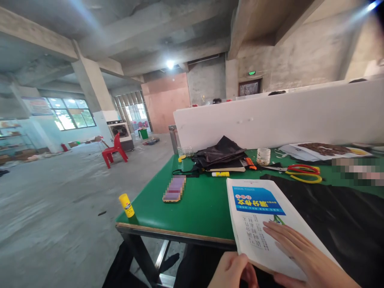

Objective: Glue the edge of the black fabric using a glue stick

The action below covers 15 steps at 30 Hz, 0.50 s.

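A thick book (255, 202) with a blue and white cover lies on the green table (198, 216), its printing upside down to me. My right hand (295, 244) rests flat on the lower part of its cover, fingers stretched out. At the book's near left corner, my left hand (235, 270) is closed on the edge, with thumb on top and fingers curled; the fingertips are partly hidden. Black sheet material (339, 212) spreads beside the book and partly beneath it.
A glue stick (126, 205) stands upright at the left table corner, near a phone (174, 189). Farther back are another glue stick (220, 174), an orange cutter (250, 163), a glass jar (263, 156), scissors (303, 172) and folded black material (220, 152). A white partition (279, 116) borders the far side.
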Tool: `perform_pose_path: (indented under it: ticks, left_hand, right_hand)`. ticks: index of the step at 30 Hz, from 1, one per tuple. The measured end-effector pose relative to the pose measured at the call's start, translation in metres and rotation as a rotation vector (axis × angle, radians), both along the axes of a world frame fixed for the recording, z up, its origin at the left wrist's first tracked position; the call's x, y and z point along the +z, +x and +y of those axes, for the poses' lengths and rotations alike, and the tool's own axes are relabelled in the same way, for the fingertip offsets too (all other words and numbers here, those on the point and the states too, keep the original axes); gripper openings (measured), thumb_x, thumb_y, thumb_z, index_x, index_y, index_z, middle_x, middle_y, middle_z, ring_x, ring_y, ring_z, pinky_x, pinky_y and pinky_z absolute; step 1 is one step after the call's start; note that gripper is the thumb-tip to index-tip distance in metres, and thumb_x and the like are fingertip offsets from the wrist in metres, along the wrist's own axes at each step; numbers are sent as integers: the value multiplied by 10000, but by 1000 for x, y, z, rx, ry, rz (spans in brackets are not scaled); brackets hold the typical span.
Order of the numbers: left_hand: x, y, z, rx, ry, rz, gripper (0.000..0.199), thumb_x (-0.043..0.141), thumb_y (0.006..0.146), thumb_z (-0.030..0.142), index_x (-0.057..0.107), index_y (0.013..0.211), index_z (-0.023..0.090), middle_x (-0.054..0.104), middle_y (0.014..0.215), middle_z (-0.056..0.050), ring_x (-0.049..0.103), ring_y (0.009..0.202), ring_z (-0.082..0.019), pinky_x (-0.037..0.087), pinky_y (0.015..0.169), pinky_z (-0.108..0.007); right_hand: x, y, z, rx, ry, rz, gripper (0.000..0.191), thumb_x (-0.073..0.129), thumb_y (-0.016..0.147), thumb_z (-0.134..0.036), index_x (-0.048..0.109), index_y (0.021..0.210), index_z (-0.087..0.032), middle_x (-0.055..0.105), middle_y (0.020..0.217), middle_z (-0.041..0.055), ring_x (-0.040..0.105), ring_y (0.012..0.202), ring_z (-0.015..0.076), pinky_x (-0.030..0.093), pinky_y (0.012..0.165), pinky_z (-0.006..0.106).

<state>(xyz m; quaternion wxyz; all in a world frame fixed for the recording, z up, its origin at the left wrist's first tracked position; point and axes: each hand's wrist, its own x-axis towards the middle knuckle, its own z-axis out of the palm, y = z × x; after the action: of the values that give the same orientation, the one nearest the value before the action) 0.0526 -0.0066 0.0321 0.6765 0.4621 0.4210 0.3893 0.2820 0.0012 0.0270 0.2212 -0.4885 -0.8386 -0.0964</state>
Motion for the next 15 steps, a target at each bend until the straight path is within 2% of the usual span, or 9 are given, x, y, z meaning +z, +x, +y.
perform_pose_path:
  ticks: [2,3,6,8,10,13,15]
  left_hand:
    - [12,4,3,-57,50,-63,475,441,747,589,475,527,170,422,427,26,536,459,-153,433,550,-288]
    - [19,5,4,-82,76,-87,484,432,755,587,471,513,169,402,420,31,530,451,-151,441,554,-294]
    - [40,13,8,-106,134,-104,501,419,789,576,452,499,169,367,409,41,516,444,-141,449,559,-289]
    - [53,17,9,-94,185,-80,511,387,826,570,444,512,171,371,426,40,523,465,-139,449,573,-277]
    - [62,18,9,-107,286,-45,513,335,873,537,461,543,165,402,476,28,550,517,-141,443,609,-264]
    - [63,15,6,-178,488,77,474,320,913,462,508,605,156,496,578,-7,581,633,-147,414,666,-243]
    - [54,11,5,-224,554,205,427,352,912,433,530,638,158,555,630,-26,574,673,-148,398,675,-236]
  right_hand:
    - [4,-5,-4,13,-6,24,876,686,628,-531,323,1397,-325,435,1357,23,476,1169,333,501,904,483]
    - [6,-9,-5,19,-16,36,831,692,632,-478,360,1379,-329,460,1337,18,491,1154,327,504,901,481]
    - [13,-22,-6,-4,-15,101,655,562,707,-223,423,1335,-349,542,1255,-6,542,1106,273,516,888,441]
    - [18,-29,-5,-38,11,168,667,455,729,-145,379,1358,-352,569,1221,-6,572,1068,241,541,842,408]
    - [26,-32,-6,-66,16,238,665,396,766,-138,312,1390,-351,554,1239,-5,572,1069,221,546,823,383]
    - [40,-27,-7,-108,8,344,592,370,814,-149,338,1378,-325,537,1265,6,550,1101,216,510,872,354]
    - [49,-19,-9,-176,58,441,468,405,842,-206,454,1304,-269,609,1168,42,600,1017,232,513,833,326]
